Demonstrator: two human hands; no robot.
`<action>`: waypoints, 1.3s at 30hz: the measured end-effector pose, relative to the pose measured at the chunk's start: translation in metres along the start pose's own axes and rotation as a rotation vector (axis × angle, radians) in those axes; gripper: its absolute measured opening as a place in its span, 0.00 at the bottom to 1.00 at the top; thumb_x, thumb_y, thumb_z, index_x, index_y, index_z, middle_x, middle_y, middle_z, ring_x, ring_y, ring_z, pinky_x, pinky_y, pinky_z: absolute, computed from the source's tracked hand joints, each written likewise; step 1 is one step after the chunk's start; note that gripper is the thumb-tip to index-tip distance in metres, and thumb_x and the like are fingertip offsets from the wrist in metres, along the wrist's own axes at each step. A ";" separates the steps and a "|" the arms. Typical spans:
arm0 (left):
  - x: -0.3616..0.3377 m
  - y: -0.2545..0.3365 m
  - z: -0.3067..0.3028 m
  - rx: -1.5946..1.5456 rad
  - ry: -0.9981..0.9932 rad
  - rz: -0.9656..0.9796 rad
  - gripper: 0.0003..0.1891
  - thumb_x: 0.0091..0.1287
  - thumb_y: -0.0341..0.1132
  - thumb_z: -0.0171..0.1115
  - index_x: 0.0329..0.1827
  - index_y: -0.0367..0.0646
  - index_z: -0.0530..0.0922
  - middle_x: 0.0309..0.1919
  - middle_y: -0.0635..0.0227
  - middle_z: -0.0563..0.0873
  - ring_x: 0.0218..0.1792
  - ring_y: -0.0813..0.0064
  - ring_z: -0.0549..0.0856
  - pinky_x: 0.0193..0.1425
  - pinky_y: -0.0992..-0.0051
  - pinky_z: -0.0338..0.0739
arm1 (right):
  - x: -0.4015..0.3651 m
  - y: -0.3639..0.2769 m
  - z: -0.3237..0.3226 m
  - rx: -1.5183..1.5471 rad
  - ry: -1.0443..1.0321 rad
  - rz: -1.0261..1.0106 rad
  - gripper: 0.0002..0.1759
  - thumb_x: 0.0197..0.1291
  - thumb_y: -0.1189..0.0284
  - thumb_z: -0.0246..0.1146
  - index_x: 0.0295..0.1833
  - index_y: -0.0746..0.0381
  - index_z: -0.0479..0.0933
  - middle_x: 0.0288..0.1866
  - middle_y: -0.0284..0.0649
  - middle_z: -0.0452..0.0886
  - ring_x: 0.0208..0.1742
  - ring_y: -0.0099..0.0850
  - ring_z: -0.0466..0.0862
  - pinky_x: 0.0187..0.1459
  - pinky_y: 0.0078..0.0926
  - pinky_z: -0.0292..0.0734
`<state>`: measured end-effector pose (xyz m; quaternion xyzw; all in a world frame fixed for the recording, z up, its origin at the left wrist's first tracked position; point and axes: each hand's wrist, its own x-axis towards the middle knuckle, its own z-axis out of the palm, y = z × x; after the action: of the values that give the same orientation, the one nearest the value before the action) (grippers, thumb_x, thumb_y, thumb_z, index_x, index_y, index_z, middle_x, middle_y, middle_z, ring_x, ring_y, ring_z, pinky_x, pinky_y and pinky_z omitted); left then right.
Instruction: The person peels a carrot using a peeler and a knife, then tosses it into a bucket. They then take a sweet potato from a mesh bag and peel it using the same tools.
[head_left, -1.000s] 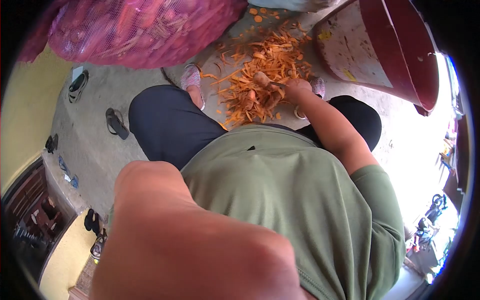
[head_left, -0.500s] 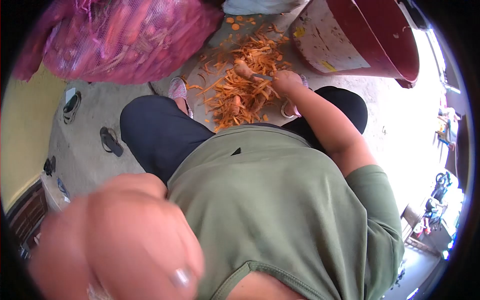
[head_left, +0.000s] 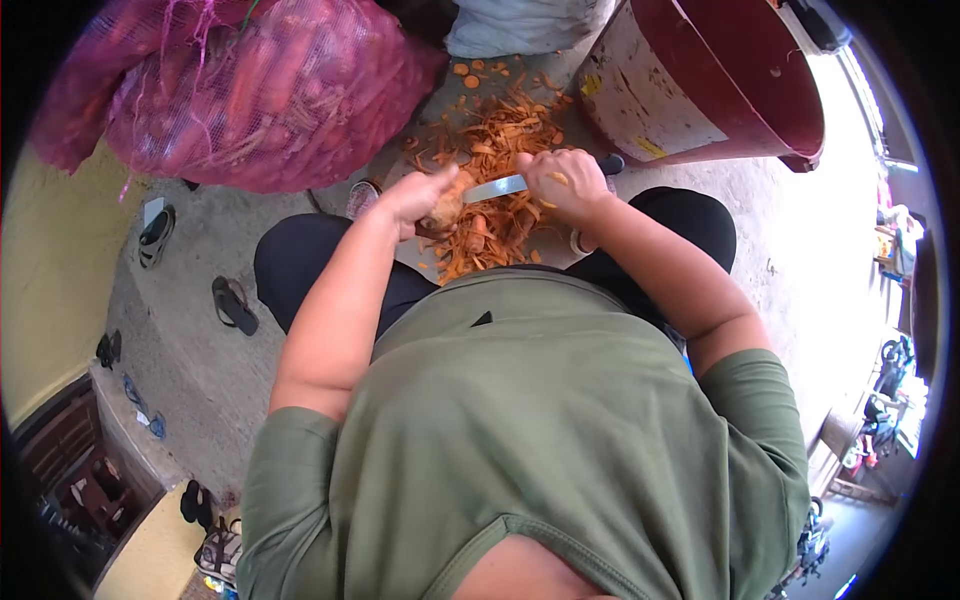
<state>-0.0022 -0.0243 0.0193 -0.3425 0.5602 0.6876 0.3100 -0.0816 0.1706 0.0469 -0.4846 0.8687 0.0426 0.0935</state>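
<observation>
My left hand [head_left: 407, 203] is closed around a thick, pale orange carrot [head_left: 450, 203] over the pile of peelings. In my right hand [head_left: 565, 185] is a knife [head_left: 495, 189], its blade pointing left and meeting the carrot. The knife's dark handle end sticks out past my right fist, and bits of orange peel cling to the fingers. Below both hands, orange carrot peelings [head_left: 505, 135] are heaped on the floor between my feet. Another carrot [head_left: 477, 234] lies among them, close to me.
A pink mesh sack [head_left: 270, 100] full of carrots stands at the upper left. Upper right is a large red and white tub [head_left: 655, 90], tilted in this view. A white sack [head_left: 525, 25] sits at the back. Sandals [head_left: 234, 305] lie on the concrete floor at left.
My left hand has come down from close in front of the camera and taken hold of the carrot. The knife, in my right hand throughout, has shifted slightly towards me.
</observation>
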 end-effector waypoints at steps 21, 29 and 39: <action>-0.014 0.008 0.048 -0.778 -0.261 0.067 0.19 0.66 0.48 0.37 0.46 0.42 0.68 0.35 0.63 0.77 0.33 0.69 0.78 0.29 0.66 0.75 | 0.031 0.005 -0.004 2.074 0.441 0.323 0.13 0.52 0.64 0.60 0.31 0.62 0.68 0.21 0.35 0.71 0.16 0.20 0.69 0.15 0.17 0.64; -0.014 -0.001 0.037 -0.675 -0.351 0.035 0.18 0.63 0.48 0.44 0.44 0.41 0.69 0.28 0.63 0.76 0.26 0.70 0.78 0.25 0.71 0.74 | 0.056 0.072 0.031 1.805 0.829 0.729 0.12 0.55 0.66 0.57 0.30 0.62 0.67 0.18 0.34 0.69 0.13 0.22 0.67 0.14 0.17 0.61; 0.002 -0.015 0.030 -0.751 -0.408 0.000 0.20 0.65 0.48 0.41 0.45 0.40 0.68 0.27 0.57 0.76 0.29 0.65 0.78 0.29 0.67 0.76 | 0.061 0.057 0.034 1.872 0.812 0.714 0.13 0.52 0.64 0.60 0.29 0.62 0.66 0.17 0.34 0.70 0.14 0.23 0.69 0.14 0.17 0.63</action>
<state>0.0052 0.0077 0.0134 -0.2885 0.1979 0.8976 0.2683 -0.1571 0.1552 -0.0002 0.0825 0.6135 -0.7771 0.1140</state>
